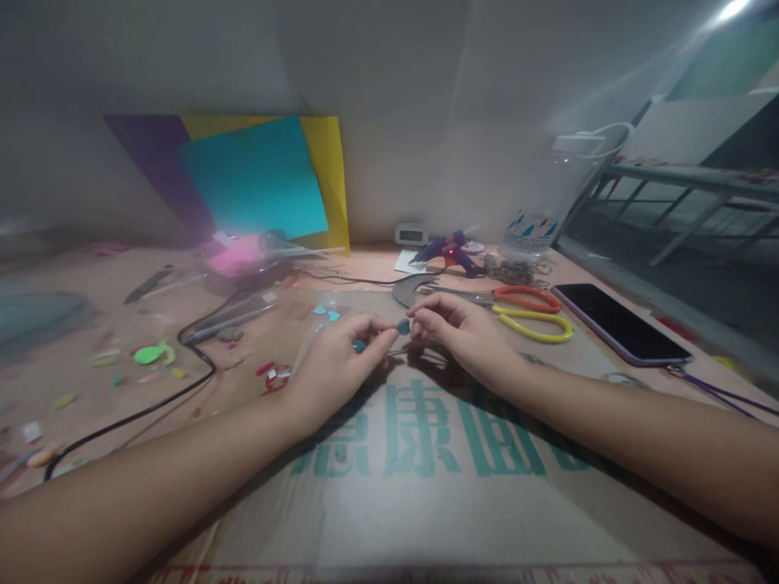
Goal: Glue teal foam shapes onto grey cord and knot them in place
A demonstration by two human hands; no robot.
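Between my two hands, over the cardboard sheet (377, 503), is a small dark teal piece (403, 326), perhaps foam or paper. My left hand (341, 361) pinches its left side between thumb and forefinger. Another bit of teal (359, 346) shows behind the left fingers; I cannot tell if it is held. My right hand (459, 328) is closed in a pinch at the piece's right side, and its fingertips hide what they grip, if anything. Small light-blue cut pieces (333, 315) lie just beyond my left hand.
Pliers with red and yellow handles (535, 324), a phone (621, 323) and a glue gun (450, 253) with a red light lie ahead and right. A clear plastic container (535, 211) stands behind. Coloured sheets (256, 182) lean on the wall. A black cable (152, 397) and scraps (149, 354) lie left.
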